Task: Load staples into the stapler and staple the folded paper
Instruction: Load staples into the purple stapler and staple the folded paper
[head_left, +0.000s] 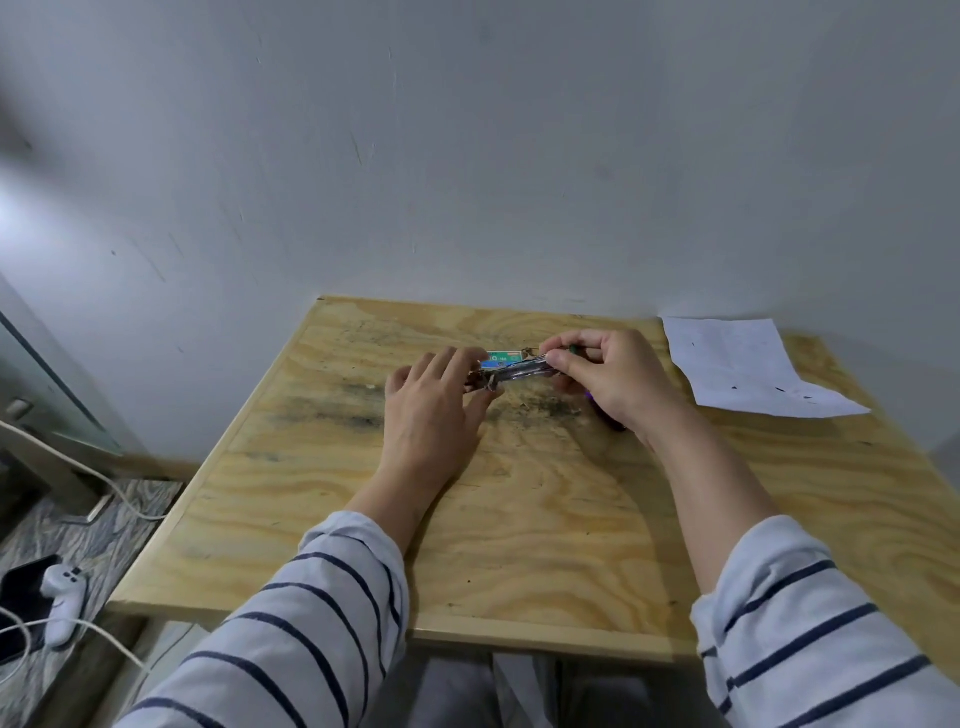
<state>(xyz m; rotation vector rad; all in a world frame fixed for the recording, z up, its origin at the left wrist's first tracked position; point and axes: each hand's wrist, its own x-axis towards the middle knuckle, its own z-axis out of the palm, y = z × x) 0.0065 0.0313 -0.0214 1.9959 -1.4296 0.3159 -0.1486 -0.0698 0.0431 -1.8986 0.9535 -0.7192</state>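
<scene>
Both hands grip the stapler (511, 375) just above the plywood table (519, 519), toward its far edge: the left hand (434, 410) closes on the left end, the right hand (608, 382) pinches the right end between thumb and fingers. A small blue-green staple box (503, 358) lies just behind the stapler. The folded paper (743, 371) rests at the far right corner, well apart from the hands.

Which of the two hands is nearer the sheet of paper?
The right hand, gripping the stapler's end on the paper's side; the left hand holds the far end.
</scene>
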